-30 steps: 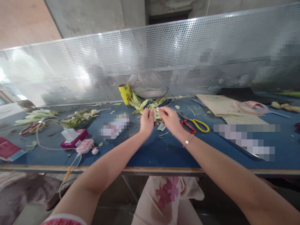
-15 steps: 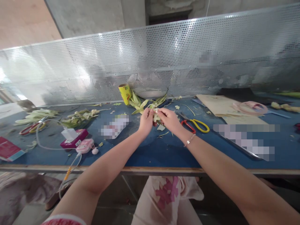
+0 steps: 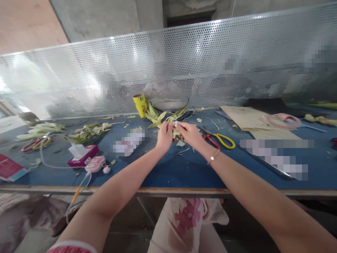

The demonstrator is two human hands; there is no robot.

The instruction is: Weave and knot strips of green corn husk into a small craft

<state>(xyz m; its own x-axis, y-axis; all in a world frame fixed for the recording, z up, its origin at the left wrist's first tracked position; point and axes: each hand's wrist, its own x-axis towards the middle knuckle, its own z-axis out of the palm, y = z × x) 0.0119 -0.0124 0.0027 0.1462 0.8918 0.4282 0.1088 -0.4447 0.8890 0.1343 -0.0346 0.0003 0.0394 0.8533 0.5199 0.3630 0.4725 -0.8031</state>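
In the middle of the blue table, my left hand and my right hand meet, both closed in a pinch. Between them is a pale, leafy plant piece, partly covered by my fingers. Long green leaves, like corn husks, lie just beyond my left hand beside a yellow printed tube standing upright. Red-and-yellow-handled scissors rest right of my right hand. Small pale scraps lie below my hands.
A perforated metal screen runs along the table's back. Left are leaf piles, other scissors, a tissue pack and a pink case with a cable. Right are brown paper, a pink tape roll and a blurred-out flat object.
My hands stay in nearly the same place, pinched on the pale plant piece, with only slight finger movement. Nothing else on the table has visibly moved.
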